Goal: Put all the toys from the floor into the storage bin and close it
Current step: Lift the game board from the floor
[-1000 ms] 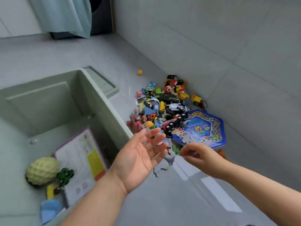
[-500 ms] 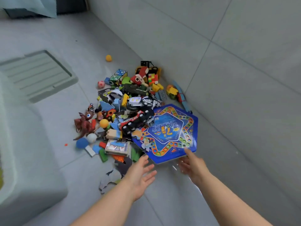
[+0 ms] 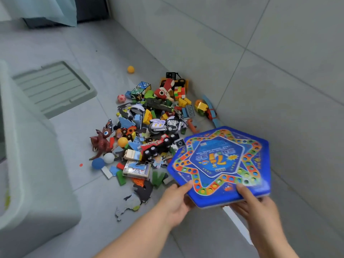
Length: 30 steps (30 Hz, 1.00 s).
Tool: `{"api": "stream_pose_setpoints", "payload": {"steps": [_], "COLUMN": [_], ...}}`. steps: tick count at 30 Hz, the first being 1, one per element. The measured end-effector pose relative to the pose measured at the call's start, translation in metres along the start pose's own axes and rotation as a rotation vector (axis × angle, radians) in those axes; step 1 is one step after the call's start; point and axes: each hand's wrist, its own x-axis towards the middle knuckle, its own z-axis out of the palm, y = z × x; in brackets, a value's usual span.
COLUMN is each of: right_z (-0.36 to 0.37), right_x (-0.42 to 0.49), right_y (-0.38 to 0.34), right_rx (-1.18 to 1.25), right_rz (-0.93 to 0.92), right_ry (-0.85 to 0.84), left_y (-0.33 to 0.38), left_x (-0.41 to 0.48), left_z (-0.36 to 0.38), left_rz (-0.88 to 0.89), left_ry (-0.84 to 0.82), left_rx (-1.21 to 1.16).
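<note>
A blue hexagonal game box (image 3: 221, 162) with a coloured star track is lifted off the floor, tilted toward me. My left hand (image 3: 176, 200) grips its near left edge and my right hand (image 3: 255, 203) grips its near right edge, thumbs on top. A heap of toys (image 3: 150, 127) lies on the grey floor by the wall: a red dragon (image 3: 101, 140), a red toy truck (image 3: 158, 146), a motorcycle (image 3: 165, 124), blocks, balls and puzzle pieces. The pale green storage bin (image 3: 28, 183) stands at the left edge, its inside hidden.
The bin's green lid (image 3: 54, 88) lies flat on the floor behind the bin. An orange ball (image 3: 130, 69) sits apart near the wall. The grey tiled wall (image 3: 242, 53) runs along the right. A light blue cloth (image 3: 46, 10) hangs at top left.
The view swung from the bin to the toy heap. Both hands reached to the blue hexagonal box, closed on its near edges and lifted it off the floor.
</note>
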Motion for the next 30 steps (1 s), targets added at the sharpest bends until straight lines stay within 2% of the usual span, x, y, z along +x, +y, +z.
{"api": "stream_pose_setpoints", "payload": {"steps": [4, 8, 11, 13, 15, 17, 19, 21, 25, 30], "right_z": [-0.028, -0.009, 0.037, 0.089, 0.145, 0.192, 0.251, 0.292, 0.355, 0.373], "right_x": [-0.060, -0.108, -0.126, -0.144, -0.166, -0.177, -0.206, -0.216, -0.231, -0.244], "right_y": [-0.046, -0.076, -0.088, -0.096, -0.094, -0.089, -0.085, -0.073, -0.033, 0.014], "right_rx": [0.036, -0.004, -0.050, -0.064, -0.133, -0.064, -0.091, -0.144, -0.417, -0.747], "right_rz": [-0.103, -0.104, -0.096, -0.068, -0.111, -0.115, -0.055, -0.020, 0.032, 0.074], "right_ry": [0.024, -0.089, -0.269, -0.484, -0.630, -0.719, -0.879, -0.961, -0.968, -1.087], "left_y": [-0.004, 0.029, 0.072, 0.100, 0.127, 0.148, 0.167, 0.185, 0.209, 0.218], "left_x": [-0.050, -0.122, -0.182, -0.225, -0.268, -0.301, -0.329, -0.342, -0.328, -0.284], "left_z": [0.022, 0.023, -0.009, -0.043, -0.088, -0.123, -0.168, -0.210, -0.277, -0.308], "left_rz": [-0.029, 0.136, 0.353, 0.511, 0.677, 0.788, 0.868, 0.846, 0.655, 0.530], "left_ry": [-0.169, -0.212, -0.148, -0.088, -0.005, 0.065, 0.170, 0.286, 0.466, 0.678], "left_rx": [0.156, 0.153, 0.099, 0.089, 0.058, 0.017, -0.051, -0.106, -0.219, -0.196]}}
